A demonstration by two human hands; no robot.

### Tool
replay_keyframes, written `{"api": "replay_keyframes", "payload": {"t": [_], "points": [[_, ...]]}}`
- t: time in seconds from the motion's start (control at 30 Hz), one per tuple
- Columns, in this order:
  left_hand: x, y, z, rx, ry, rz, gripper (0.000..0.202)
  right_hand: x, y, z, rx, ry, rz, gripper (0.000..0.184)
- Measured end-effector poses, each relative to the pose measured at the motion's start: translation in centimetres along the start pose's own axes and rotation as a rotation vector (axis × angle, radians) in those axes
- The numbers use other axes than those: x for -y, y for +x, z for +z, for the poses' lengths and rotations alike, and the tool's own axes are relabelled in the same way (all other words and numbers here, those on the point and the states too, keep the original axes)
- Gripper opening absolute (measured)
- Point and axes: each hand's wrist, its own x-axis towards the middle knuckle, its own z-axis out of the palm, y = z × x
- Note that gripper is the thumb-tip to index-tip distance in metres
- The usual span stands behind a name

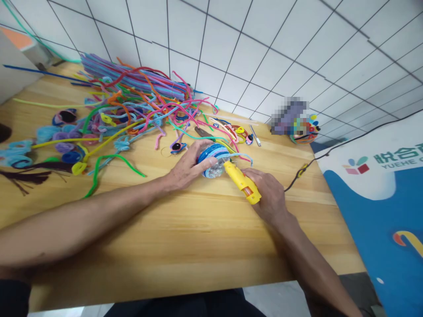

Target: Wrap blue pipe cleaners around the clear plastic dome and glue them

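Observation:
My left hand (187,168) is closed around the left side of a round piece (213,152) wound with blue and light-blue pipe cleaners. Its near face looks clear or silvery. A loose light-blue pipe cleaner end (240,154) sticks out to the right. My right hand (269,191) grips a yellow hot glue gun (243,181), its nozzle pointing at the round piece's near right side. Whether the nozzle touches it I cannot tell. Just behind the left hand lie a dark-handled tool (202,132) and a small pink-and-blue piece with a black oval (177,147).
A bundle of pipe cleaners (132,79) and a tangled multicoloured heap (122,114) cover the table's back left. A pen-like stick (255,135) lies near the tiled wall (231,57). A colourful ornament (302,130) stands at back right. A dark cord (292,182) runs off right.

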Motion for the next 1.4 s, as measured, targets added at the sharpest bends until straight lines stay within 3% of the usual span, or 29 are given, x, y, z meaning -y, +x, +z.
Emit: {"api": "replay_keyframes", "payload": {"t": [0.53,1.4], "points": [[0.3,0.0,0.1,-0.025,0.006,0.009,0.058,-0.6,-1.3,0.5,0.008,0.028,0.096,0.029],[0.1,0.2,-0.4,0.019,0.021,0.004,0.056,-0.5,-1.4,1.1,-0.015,0.081,0.090,0.032]]}}
